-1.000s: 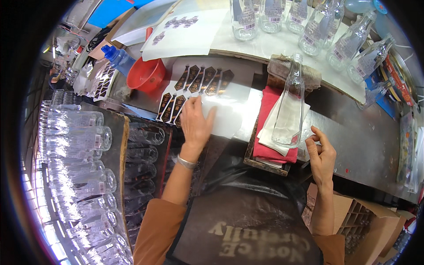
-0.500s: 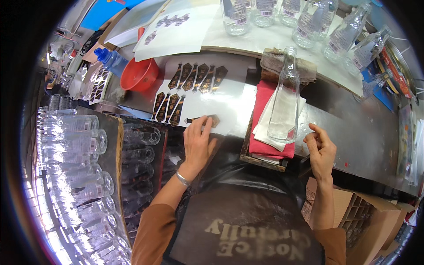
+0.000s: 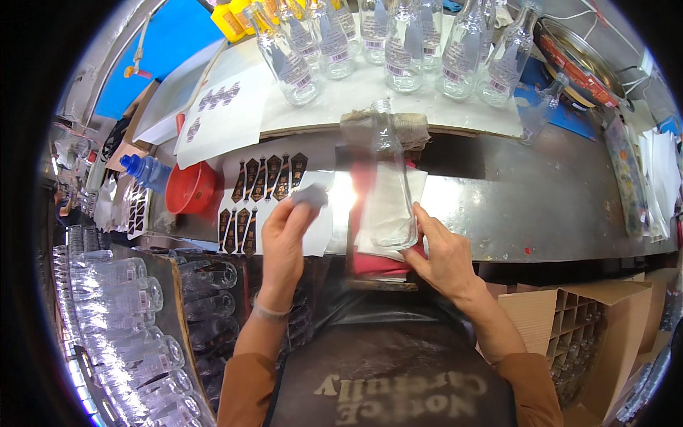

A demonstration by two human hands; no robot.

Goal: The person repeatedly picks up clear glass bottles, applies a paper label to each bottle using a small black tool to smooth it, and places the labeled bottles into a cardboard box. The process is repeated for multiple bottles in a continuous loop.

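Note:
Pinched in my left hand is a label, its grey back showing, above the right side of a white backing sheet. Rows of black and gold labels lie on that sheet. A clear glass bottle lies with its neck on a folded, worn cloth and its body over white cloth and red cloth. My right hand grips the bottle's base from the right, thumb below and fingers along the side.
Several upright bottles stand on the white board beyond. A red bowl and a blue-capped bottle sit left of the labels. Bottles lie stacked at the left; a divided cardboard box stands low at the right.
My left hand has lifted the lower right label off the sheet. My right hand has moved in from beside the bottle and taken hold of its base. The view has shifted.

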